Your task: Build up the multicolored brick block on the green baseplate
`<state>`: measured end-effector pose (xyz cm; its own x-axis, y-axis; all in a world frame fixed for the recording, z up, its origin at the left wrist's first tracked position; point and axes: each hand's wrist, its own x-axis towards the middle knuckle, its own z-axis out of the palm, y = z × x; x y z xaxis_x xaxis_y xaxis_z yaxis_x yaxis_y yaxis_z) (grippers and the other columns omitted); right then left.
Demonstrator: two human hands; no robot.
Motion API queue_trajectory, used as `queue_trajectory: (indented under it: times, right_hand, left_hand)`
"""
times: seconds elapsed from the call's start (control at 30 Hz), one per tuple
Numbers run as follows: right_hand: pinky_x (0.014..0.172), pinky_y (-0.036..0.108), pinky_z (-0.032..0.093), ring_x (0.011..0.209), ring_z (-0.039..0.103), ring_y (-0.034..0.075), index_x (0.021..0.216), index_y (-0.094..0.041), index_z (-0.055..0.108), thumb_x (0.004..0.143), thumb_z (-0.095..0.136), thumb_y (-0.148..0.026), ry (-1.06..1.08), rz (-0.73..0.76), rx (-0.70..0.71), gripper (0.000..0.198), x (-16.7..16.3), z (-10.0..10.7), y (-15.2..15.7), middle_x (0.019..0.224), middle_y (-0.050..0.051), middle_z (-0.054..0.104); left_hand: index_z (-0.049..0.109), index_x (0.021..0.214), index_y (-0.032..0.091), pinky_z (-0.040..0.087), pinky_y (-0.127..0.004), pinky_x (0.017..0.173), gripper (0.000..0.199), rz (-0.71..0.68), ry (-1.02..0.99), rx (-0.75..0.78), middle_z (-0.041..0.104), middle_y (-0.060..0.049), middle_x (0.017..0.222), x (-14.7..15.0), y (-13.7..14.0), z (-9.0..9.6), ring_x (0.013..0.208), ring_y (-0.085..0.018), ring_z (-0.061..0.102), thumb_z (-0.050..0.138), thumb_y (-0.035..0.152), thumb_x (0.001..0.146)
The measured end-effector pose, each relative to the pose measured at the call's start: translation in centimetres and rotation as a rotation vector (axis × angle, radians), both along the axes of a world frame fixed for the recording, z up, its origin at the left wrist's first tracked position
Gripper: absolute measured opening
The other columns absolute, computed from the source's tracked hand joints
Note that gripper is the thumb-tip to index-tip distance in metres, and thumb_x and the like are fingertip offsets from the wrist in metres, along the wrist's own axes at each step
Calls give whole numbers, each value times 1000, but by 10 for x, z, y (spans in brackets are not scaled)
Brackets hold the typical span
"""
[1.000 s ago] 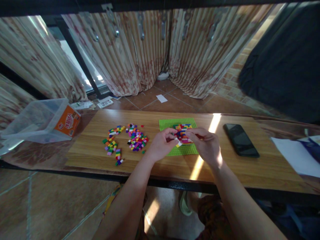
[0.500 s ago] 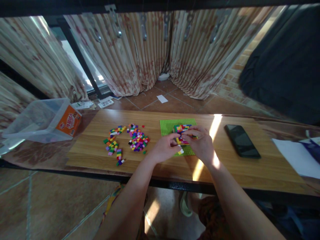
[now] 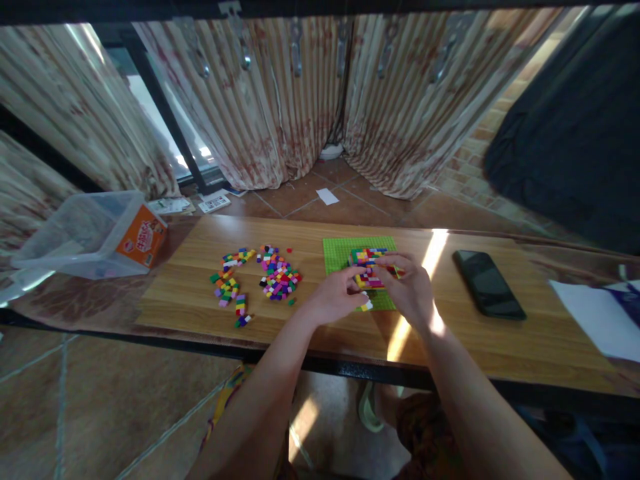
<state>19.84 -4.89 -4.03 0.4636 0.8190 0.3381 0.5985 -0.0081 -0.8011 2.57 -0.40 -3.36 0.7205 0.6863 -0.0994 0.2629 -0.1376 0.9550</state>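
A multicoloured toy brick structure (image 3: 369, 277) stands on a green studded baseplate (image 3: 334, 249). My left hand (image 3: 334, 297) is at its near left side, fingers curled against it, the thumb beside some white and yellow bricks (image 3: 367, 304) at the front. From the right, my right hand (image 3: 410, 285) reaches over the structure, thumb and index finger closed together at its top. Both sets of fingertips meet close to each other there. Any single small brick between them is too small to make out, and the hands hide part of the structure.
Left of the baseplate lie a pile of loose bricks (image 3: 280, 275) and a curved scatter of more bricks (image 3: 227, 288). A black phone (image 3: 489, 284) rests on the right of the wooden table (image 3: 310, 230). A clear plastic bin (image 3: 83, 233) stands beyond the left end; white paper (image 3: 583, 317) lies at right.
The whole view has shifted slightly. Both hands stay at the structure, with only a small change in the right fingers over its top.
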Motion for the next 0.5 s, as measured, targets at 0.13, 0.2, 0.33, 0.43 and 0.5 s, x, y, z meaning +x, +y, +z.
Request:
queue_trajectory:
  times: [0.13, 0.2, 0.33, 0.43, 0.5]
  right_hand:
    - [97, 49, 49, 103, 64, 28, 81, -22, 76, 73, 70, -35, -32, -40, -10, 16, -5, 0, 2, 107, 10, 67]
    - [97, 50, 49, 102, 64, 28, 80, -22, 76, 72, 70, -33, -24, -45, -7, 15, -6, 0, 3, 107, 10, 67]
    - [95, 49, 50, 99, 65, 26, 79, -22, 76, 71, 70, -31, 23, -46, 6, 13, -5, -1, 4, 106, 9, 66]
    - [94, 48, 51, 97, 65, 26, 78, -22, 75, 70, 71, -31, 53, -45, 3, 13, -5, -2, 5, 105, 9, 66]
    - [94, 47, 50, 98, 65, 26, 77, -21, 75, 69, 71, -30, 71, -47, 5, 13, -6, -3, 5, 105, 9, 66]
  left_hand:
    - [53, 139, 12, 42, -25, 61, 63, 7, 10, 12, 68, -1, 73, 2, 0, -1, 64, -13, 57, 64, 18, 77]
    - [52, 140, 11, 43, -25, 61, 65, 3, 5, 21, 69, -2, 74, 2, 0, -2, 64, -14, 57, 64, 19, 77]
    - [53, 140, 13, 43, -25, 61, 64, -11, -18, 44, 69, -1, 72, 3, 1, -5, 62, -13, 57, 64, 19, 77]
    - [54, 139, 14, 43, -25, 60, 63, -13, -22, 56, 68, 0, 70, 3, 0, -4, 60, -13, 57, 64, 18, 77]
    - [55, 139, 13, 43, -25, 60, 63, -22, -16, 65, 68, 0, 70, 3, -1, -2, 60, -14, 57, 63, 17, 77]
